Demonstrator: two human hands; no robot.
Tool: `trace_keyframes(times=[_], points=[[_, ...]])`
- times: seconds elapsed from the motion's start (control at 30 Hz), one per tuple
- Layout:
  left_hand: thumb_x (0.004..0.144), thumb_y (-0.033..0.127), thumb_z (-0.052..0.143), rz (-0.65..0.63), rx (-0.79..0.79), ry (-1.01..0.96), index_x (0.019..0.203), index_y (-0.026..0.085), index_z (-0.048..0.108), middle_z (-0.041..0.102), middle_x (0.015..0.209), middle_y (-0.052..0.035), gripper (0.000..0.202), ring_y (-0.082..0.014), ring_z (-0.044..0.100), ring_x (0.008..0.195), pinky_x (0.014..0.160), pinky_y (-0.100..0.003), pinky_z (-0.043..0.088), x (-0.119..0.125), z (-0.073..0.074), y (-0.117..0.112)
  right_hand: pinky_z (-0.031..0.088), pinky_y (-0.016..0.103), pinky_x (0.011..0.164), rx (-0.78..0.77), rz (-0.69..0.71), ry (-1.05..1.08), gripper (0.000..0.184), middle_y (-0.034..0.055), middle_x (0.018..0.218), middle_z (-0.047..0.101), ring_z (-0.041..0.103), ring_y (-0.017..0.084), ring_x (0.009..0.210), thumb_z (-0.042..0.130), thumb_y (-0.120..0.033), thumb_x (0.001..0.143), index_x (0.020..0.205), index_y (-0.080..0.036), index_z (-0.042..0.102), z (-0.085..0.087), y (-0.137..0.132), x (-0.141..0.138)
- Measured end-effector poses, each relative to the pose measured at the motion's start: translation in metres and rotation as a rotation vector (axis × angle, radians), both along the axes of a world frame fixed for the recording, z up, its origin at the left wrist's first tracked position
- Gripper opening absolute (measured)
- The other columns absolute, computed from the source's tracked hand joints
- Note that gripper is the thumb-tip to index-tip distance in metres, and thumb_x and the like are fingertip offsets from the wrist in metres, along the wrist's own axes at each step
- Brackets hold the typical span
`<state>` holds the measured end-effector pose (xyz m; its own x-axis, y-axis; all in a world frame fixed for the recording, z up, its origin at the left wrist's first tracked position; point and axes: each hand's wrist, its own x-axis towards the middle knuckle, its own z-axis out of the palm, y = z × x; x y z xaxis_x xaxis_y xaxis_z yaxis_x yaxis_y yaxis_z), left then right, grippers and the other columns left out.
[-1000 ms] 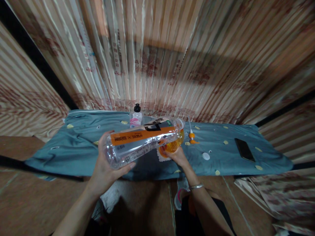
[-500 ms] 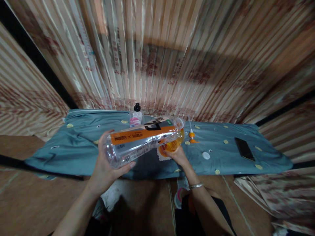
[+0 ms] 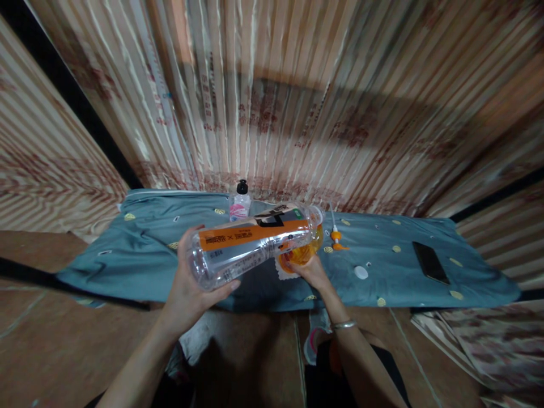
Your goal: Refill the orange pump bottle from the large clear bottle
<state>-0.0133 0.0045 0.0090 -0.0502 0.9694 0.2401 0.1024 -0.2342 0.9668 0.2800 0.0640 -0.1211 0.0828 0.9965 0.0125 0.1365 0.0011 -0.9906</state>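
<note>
My left hand (image 3: 189, 286) is wrapped round the base of a large clear plastic bottle (image 3: 250, 241) with an orange and grey label. The bottle lies tilted on a slant, its uncapped mouth pointing right and slightly up in view. Below that mouth, my right hand (image 3: 312, 272) grips a bottle of orange-yellow liquid (image 3: 306, 252), which the clear bottle partly covers; its opening is hidden. Whether liquid flows between them I cannot tell. Right of the hands lies an orange pump head with a clear tube (image 3: 336, 237), and nearer me a white round cap (image 3: 361, 272).
A teal patterned cloth (image 3: 140, 255) covers the narrow table. At the back stands a clear bottle with a black cap and pink label (image 3: 240, 204). A dark phone (image 3: 430, 262) lies toward the right end. Pleated curtains (image 3: 272, 113) hang behind, with dark poles at both sides.
The whole view has shifted a little, so everything appears slightly farther right. Both hands keep their hold, and the clear bottle stays tilted over the orange-yellow one.
</note>
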Motion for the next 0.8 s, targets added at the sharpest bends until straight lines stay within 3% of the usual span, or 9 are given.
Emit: trace_keyframes(times=[0.23,0.53,0.8], points=[[0.059,0.020,0.092,-0.032,-0.027,-0.035,0.136,0.030,0.037,0.069,0.131,-0.0081,0.095,-0.0336,0.070,0.122,0.096,-0.047,0.065,-0.001,-0.001,-0.001,0.055,0.050,0.104,0.018,-0.028,-0.050,0.065,0.0103,0.113,0.079,0.073,0.033,0.109,0.093,-0.047,0.053,0.108,-0.022,0.067,-0.013,0.003,0.006],[0.054,0.021,0.093,0.013,-0.030,-0.107,0.134,0.026,0.040,0.072,0.125,-0.0077,0.096,-0.0360,0.071,0.119,0.094,-0.050,0.065,0.003,0.000,-0.002,0.056,0.048,0.103,0.033,0.019,-0.042,0.065,0.0103,0.114,0.079,0.074,0.033,0.108,0.093,-0.045,0.055,0.111,-0.021,0.069,-0.011,0.003,0.007],[0.056,0.016,0.093,-0.024,-0.041,-0.067,0.137,0.027,0.038,0.071,0.128,-0.0071,0.099,-0.0347,0.070,0.121,0.095,-0.047,0.065,-0.003,-0.003,0.000,0.053,0.051,0.106,0.037,0.022,-0.097,0.075,0.0108,0.114,0.077,0.071,0.035,0.114,0.094,-0.047,0.055,0.120,-0.021,0.066,-0.017,0.002,0.011]])
